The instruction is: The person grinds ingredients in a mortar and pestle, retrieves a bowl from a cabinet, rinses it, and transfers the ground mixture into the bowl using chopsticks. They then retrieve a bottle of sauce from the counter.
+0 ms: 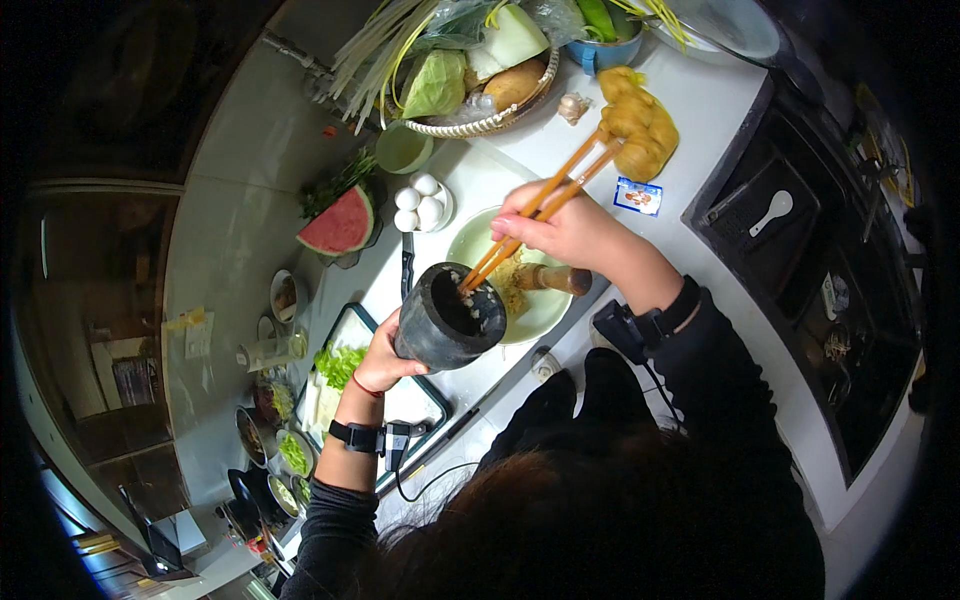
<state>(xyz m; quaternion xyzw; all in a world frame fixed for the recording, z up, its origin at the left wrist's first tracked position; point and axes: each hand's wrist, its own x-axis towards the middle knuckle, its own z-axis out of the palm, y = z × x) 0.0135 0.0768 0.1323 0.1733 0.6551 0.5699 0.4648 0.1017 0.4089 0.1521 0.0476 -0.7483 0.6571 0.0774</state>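
Note:
My left hand [386, 360] grips a dark stone mortar [442, 330] from its side, tilted over the white counter. Pale minced bits cling to the mortar's inner wall. In my right hand [551, 225] is a pair of wooden chopsticks [559, 180], their lower tips inside the mortar's mouth. Beside and partly behind the mortar sits a pale green bowl [551, 322] holding yellowish minced food [510, 289]. A wooden pestle [566, 279] lies in that bowl, its handle over the rim. A knife [406, 266] is partly hidden by the mortar.
A cutting board [439, 397] with chopped greens lies under my left forearm. Eggs [429, 210] in a dish, a watermelon piece [345, 223] and a vegetable basket [480, 129] stand farther back. A yellow bag [641, 135], garlic [572, 107], a packet [637, 196] and a black sink [795, 247] are right.

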